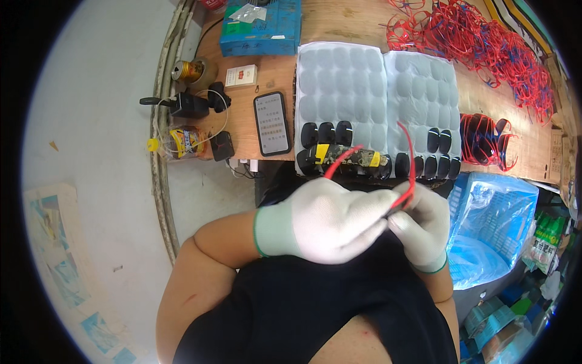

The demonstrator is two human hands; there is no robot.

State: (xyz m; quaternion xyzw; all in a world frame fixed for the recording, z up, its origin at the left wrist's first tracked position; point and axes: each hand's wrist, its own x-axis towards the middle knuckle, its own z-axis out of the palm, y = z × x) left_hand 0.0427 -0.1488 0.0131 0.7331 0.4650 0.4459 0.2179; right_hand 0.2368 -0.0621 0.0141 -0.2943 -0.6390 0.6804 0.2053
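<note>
A red frame (pixel 405 159) sits at picture centre, pinched between both gloved hands, its thin arms rising toward 12 o'clock. The left hand (pixel 321 219) has its grip closed over the frame's near end; the right hand (pixel 421 225), at 3 o'clock of it and touching it, is closed on the frame too. At 12 o'clock on the bench (pixel 276 76) lie two grey trays (pixel 376 91) with dark lenses (pixel 327 132); a phone (pixel 271 123) lies at 10 o'clock, a heap of red frames (pixel 485 42) at 1 o'clock.
</note>
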